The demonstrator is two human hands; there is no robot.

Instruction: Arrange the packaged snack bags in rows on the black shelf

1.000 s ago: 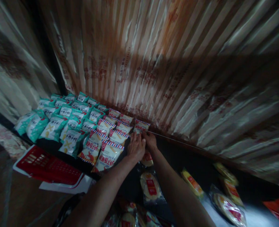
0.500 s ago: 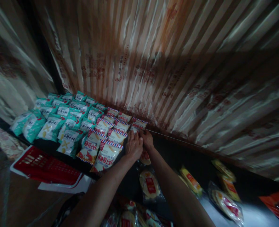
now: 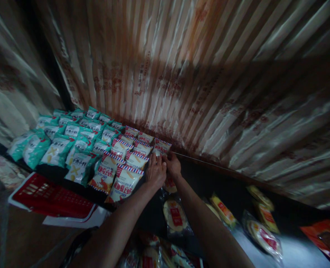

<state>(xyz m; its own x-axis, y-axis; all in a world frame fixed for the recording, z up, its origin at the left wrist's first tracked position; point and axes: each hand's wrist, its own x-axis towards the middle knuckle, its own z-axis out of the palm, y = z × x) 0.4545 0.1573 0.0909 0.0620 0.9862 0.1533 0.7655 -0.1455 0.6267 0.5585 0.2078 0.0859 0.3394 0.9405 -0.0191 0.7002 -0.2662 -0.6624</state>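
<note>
Both hands are at the lower edge of a white-and-red snack bag (image 3: 161, 144) with a striped top, in the back row by the wall. My left hand (image 3: 156, 172) has its fingers closed on the bag's lower left side. From the right, my right hand (image 3: 173, 165) grips the lower right corner, its fingers curled. Several matching snack bags (image 3: 127, 182) stand in rows to the left of my hands. Below my right hand, a round packaged cracker (image 3: 170, 184) is partly hidden by the wrist.
Teal snack bags (image 3: 81, 165) fill the left end of the black shelf (image 3: 206, 178). A red basket (image 3: 53, 195) is at its front left edge. Wrapped round crackers (image 3: 176, 217), yellow packets (image 3: 223, 210) and an orange bag (image 3: 325, 238) lie rightward. A pleated sheet wall (image 3: 165, 74) rises behind.
The view has shifted slightly, so everything sits a little further left. Both hands stay at the same bag, the left fingers slightly shifted.
</note>
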